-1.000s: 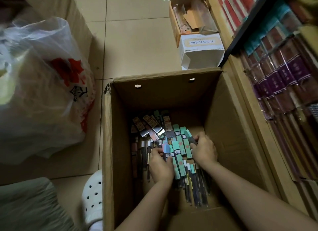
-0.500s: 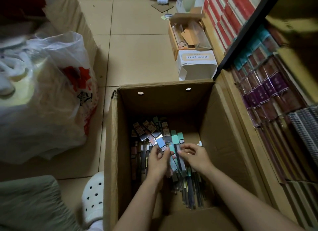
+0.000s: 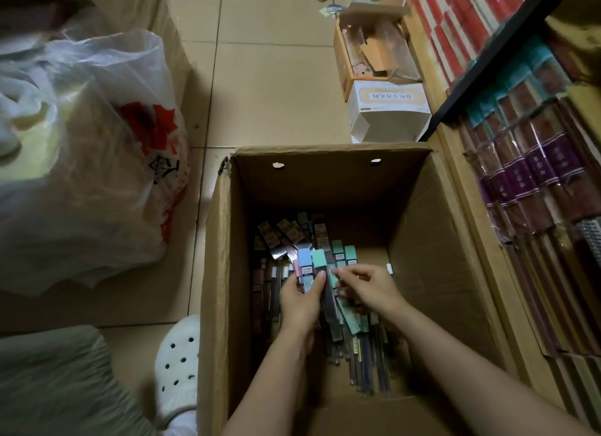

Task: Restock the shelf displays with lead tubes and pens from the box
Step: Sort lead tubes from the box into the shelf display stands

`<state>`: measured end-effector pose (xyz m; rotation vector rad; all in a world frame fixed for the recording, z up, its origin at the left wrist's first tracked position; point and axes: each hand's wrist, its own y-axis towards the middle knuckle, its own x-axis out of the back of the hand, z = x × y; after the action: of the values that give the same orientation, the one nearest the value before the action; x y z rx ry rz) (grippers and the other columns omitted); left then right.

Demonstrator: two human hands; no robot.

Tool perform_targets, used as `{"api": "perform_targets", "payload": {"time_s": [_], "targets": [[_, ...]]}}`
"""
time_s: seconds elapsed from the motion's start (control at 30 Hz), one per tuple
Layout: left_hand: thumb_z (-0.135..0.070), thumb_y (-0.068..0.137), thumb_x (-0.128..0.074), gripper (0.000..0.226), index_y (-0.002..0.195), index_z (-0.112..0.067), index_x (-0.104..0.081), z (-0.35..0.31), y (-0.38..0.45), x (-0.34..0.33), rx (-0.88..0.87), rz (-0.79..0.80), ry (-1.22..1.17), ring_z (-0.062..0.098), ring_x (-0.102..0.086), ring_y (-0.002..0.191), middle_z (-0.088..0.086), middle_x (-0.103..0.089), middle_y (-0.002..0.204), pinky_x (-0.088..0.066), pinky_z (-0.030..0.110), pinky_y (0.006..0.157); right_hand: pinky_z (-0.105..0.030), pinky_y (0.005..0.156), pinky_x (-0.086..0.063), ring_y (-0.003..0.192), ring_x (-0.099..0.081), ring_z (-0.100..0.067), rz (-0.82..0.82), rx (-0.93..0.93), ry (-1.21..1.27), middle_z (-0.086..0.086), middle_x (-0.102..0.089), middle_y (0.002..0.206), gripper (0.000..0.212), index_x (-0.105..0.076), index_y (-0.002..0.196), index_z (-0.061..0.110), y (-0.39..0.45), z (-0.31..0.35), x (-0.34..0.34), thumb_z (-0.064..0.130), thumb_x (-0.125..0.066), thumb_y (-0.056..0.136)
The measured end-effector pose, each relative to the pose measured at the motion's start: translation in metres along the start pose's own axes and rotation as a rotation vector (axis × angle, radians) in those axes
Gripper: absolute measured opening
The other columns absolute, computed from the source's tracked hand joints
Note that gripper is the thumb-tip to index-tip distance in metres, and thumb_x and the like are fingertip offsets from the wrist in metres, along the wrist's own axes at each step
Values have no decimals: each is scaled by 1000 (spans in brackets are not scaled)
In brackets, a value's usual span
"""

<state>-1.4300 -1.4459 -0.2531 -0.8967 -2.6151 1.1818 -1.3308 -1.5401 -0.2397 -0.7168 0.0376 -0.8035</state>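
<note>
Both hands are down inside the open cardboard box (image 3: 432,240), which stands on the tiled floor (image 3: 276,88) against the shelf unit (image 3: 533,188) on the right. The left hand (image 3: 300,300) grips a small bundle of lead tubes (image 3: 310,268), fingers curled round them and the thumb pressed along their front; the blue and mint caps stick up above the hand. The right hand (image 3: 370,289) is just beside it, its fingers bent and pinching at a mint-capped tube in the same cluster, though the tips are blurred and I cannot tell exactly how firm the hold is. More lead tubes and pens (image 3: 364,361) lie loose on the bottom of the box, spread from its left wall toward the middle, with a darker group (image 3: 286,232) near the far wall. The shelf carries rows of packed pens with purple and teal labels. On the floor beyond the box's far edge sit a white carton (image 3: 387,110) and an orange carton (image 3: 370,55). To the left is a plastic bag (image 3: 91,162) with red print, and near the box's near-left corner a white clog (image 3: 177,367).
</note>
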Motion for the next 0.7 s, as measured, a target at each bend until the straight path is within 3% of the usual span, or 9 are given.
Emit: {"api": "perform_targets", "payload": {"time_s": [0.1, 0.17, 0.27, 0.47, 0.57, 0.63, 0.7], "targets": [[-16, 92, -65, 15, 106, -12, -65, 0, 7, 0, 36, -70, -97, 22, -72, 86, 8, -74, 97, -60, 38, 75, -32, 104, -37, 125, -45, -23, -169, 186, -649, -8, -48, 135, 37, -56, 135, 22, 31, 1, -1, 27, -54, 98], [-16, 92, -65, 19, 109, -11, -65, -1, 11, 1, 26, -89, -109, 25, -71, 93, 10, -73, 101, -57, 46, 85, -42, 108, -29, 134, -29, -29, -154, 249, -950, -11, -32, 146, 44, -44, 143, 30, 49, 7, -14, 34, -47, 99], [-16, 91, -66, 23, 114, -11, -65, -2, 15, 5, 15, -116, -94, 27, -70, 96, 10, -73, 103, -55, 52, 89, -45, 104, -26, 134, -25, -31, -89, 248, -1179, -9, -30, 148, 42, -44, 141, 37, 65, 9, -33, 44, -39, 100], [-16, 91, -66, 22, 112, -8, -65, 3, 18, 2, 65, -144, -114, 27, -71, 92, 12, -73, 101, -58, 48, 83, -39, 103, -31, 131, -35, -24, -153, 282, -959, -5, -40, 143, 32, -63, 128, 26, 50, -15, -19, 31, -52, 98], [-16, 91, -65, 21, 111, -10, -64, 5, 18, -2, 79, -133, -107, 21, -73, 83, 9, -74, 98, -60, 33, 62, -32, 97, -39, 117, -45, -20, -237, 282, -857, -1, -51, 125, 16, -74, 101, 16, 38, -28, -5, 24, -65, 91], [-16, 92, -65, 20, 111, -9, -64, 4, 16, -2, 91, -136, -103, 15, -74, 74, 8, -73, 96, -56, 24, 52, -28, 89, -43, 106, -49, -16, -282, 203, -780, 2, -52, 111, 10, -70, 90, 16, 34, -28, 0, 25, -72, 86], [-15, 92, -65, 21, 111, -8, -63, 3, 14, -2, 104, -137, -86, 14, -73, 71, 9, -73, 96, -55, 23, 50, -28, 77, -42, 96, -52, -17, -323, 153, -714, 3, -51, 101, 19, -58, 87, 17, 35, -25, -1, 24, -76, 83]]}}
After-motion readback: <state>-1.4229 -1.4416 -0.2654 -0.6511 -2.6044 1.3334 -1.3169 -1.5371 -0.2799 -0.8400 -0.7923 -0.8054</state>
